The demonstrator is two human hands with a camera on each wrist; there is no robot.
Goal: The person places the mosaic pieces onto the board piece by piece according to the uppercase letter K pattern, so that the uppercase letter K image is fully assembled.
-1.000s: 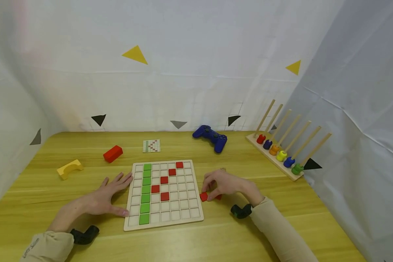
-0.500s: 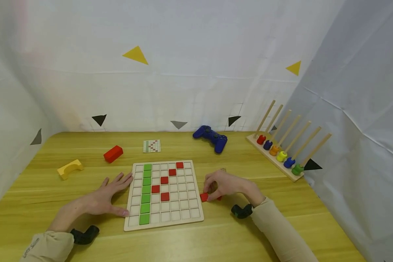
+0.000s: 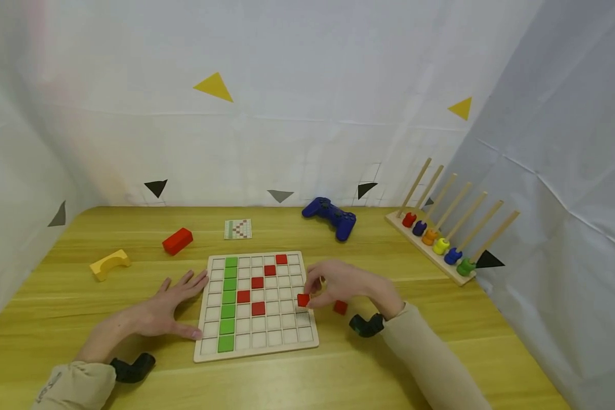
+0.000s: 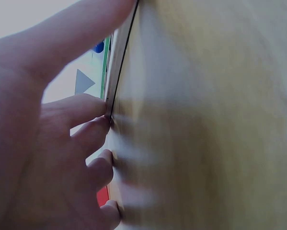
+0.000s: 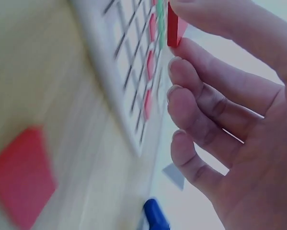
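My right hand [image 3: 340, 280] pinches a red square tile [image 3: 303, 300] between thumb and index finger, over the right edge of the gridded wooden board [image 3: 258, 355]. In the right wrist view that pinched tile [image 5: 174, 24] stands on edge between the fingertips. My left hand [image 3: 166, 310] lies spread along the board's left side, thumb and fingertips right at its rim. A column of green tiles [image 3: 228, 311] fills one line of the grid. Several red tiles [image 3: 257, 282] sit in its cells, most of them along a diagonal. Another red tile [image 3: 340, 307] lies on the table beneath my right wrist.
Behind the board lies a small pattern card [image 3: 238, 229], with a blue game controller [image 3: 330, 217] to its right. A red block [image 3: 177, 241] and a yellow arch block [image 3: 110, 264] are at left. A pegged stand with coloured rings [image 3: 430, 246] occupies the back right.
My right hand has lifted a red tile off the table and carried it left over the board's edge, uncovering the other loose tile. The left hand has stayed in place.
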